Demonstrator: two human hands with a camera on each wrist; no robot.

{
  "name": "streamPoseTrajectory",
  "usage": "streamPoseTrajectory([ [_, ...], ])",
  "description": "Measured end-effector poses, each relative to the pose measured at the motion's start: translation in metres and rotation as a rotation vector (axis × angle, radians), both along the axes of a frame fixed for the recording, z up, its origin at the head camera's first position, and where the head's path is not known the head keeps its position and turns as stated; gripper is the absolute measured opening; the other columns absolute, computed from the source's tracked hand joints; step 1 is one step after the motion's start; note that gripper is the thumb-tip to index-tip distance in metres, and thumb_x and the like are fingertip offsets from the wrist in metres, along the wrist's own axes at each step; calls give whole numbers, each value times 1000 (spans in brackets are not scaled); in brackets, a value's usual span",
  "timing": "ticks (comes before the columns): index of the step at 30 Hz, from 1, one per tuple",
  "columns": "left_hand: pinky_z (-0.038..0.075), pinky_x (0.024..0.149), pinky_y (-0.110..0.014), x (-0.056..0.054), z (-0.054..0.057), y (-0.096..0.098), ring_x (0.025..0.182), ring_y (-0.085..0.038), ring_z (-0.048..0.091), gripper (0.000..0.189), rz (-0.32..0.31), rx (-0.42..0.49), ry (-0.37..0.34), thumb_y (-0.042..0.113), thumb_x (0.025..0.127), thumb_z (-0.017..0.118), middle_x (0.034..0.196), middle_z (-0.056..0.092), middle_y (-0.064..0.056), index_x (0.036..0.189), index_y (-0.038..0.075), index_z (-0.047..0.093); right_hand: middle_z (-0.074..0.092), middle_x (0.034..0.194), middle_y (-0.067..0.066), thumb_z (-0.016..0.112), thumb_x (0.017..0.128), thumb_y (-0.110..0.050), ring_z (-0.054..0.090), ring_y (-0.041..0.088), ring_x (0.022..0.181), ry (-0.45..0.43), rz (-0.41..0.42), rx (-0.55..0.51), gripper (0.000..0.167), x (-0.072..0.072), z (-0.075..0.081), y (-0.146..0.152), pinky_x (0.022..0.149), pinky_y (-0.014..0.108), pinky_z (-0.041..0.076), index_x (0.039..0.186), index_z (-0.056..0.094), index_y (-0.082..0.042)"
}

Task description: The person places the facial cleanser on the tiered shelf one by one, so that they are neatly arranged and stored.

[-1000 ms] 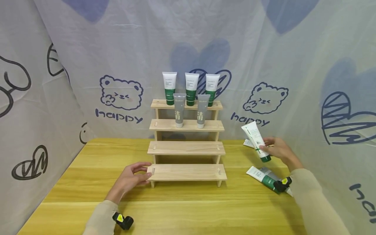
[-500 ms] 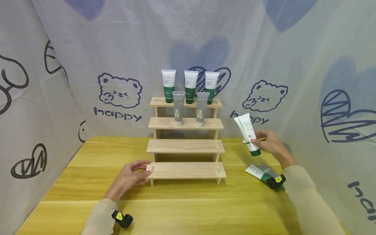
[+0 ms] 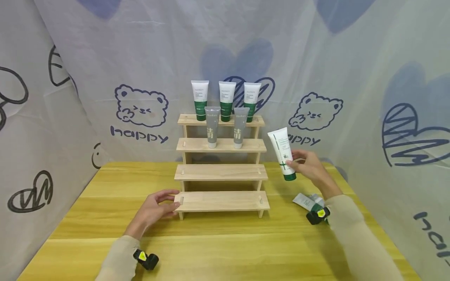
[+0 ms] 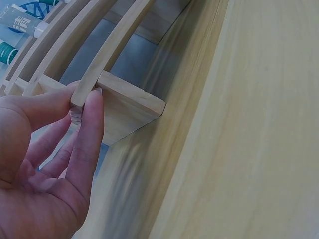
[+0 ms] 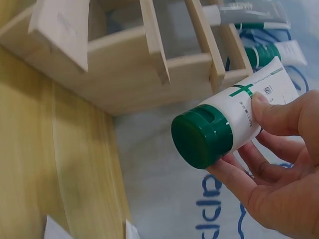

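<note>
My left hand [image 3: 157, 210] pinches the left end of the lowest step of a wooden tiered display stand [image 3: 221, 201]; the left wrist view shows thumb and forefinger on the board's end. In my right hand [image 3: 311, 168] is a white squeeze tube [image 3: 281, 150] with a green flip cap [image 5: 202, 135], held near its cap between thumb and fingers. The tube is in the air to the right of the stand, cap down and slightly tilted. Three white-and-green tubes [image 3: 227, 100] stand on the top step. Two grey tubes [image 3: 212, 128] stand on the step below.
On the wooden table [image 3: 246, 249], right of the stand, lie a white-and-green tube [image 3: 304, 201] and a grey one, partly hidden by my right wrist. Printed cloth [image 3: 140, 58] hangs behind the table and along both sides.
My right hand has carried the white tube left toward the stand, turning it more upright. The left hand keeps its pinch on the lowest step. The head view has shifted slightly.
</note>
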State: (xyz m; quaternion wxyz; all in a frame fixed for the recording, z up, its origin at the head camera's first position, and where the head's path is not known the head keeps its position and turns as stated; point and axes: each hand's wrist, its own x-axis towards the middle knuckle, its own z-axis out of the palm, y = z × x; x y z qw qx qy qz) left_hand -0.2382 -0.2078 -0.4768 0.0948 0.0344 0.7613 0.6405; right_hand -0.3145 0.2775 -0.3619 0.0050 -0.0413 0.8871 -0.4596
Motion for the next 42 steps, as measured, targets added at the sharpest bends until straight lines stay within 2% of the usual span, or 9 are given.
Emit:
streamPoseTrajectory([
  [6, 66, 85, -30, -1, 1, 2, 98, -13, 70, 57, 8, 1, -6, 16, 97, 73, 145, 51, -26, 148, 3, 52, 56, 140, 24, 64, 102, -13, 58, 39, 121, 32, 11, -24, 50, 4, 2, -15, 101, 43, 55, 149, 49, -1],
  [17, 66, 85, -32, 0, -3, 3, 98, -17, 71, 56, 31, -26, -19, 18, 95, 76, 140, 56, -24, 145, 5, 55, 59, 135, 26, 66, 100, -9, 62, 36, 113, 94, 67, -91, 49, 10, -3, -37, 89, 28, 56, 145, 51, 3],
  [28, 66, 85, -31, -1, -3, 3, 97, -14, 71, 56, 21, -15, -5, 18, 97, 74, 142, 53, -26, 147, 4, 54, 60, 135, 24, 68, 99, -11, 63, 37, 116, 116, 79, -124, 46, 11, -7, -62, 96, 38, 57, 143, 55, -1],
  [37, 66, 83, -29, -2, -2, 1, 95, -12, 71, 55, 17, -8, 0, 16, 97, 74, 143, 52, -26, 147, 3, 53, 63, 133, 21, 69, 98, -8, 64, 36, 115, 139, 79, -181, 46, 9, -7, -85, 93, 35, 56, 142, 57, -3],
  [42, 66, 84, -30, -2, -1, 0, 96, -13, 71, 56, 13, 2, 5, 16, 97, 73, 143, 51, -26, 148, 3, 52, 65, 129, 22, 70, 96, -8, 65, 36, 112, 185, 99, -194, 43, 8, -9, -97, 92, 33, 56, 138, 60, -2],
])
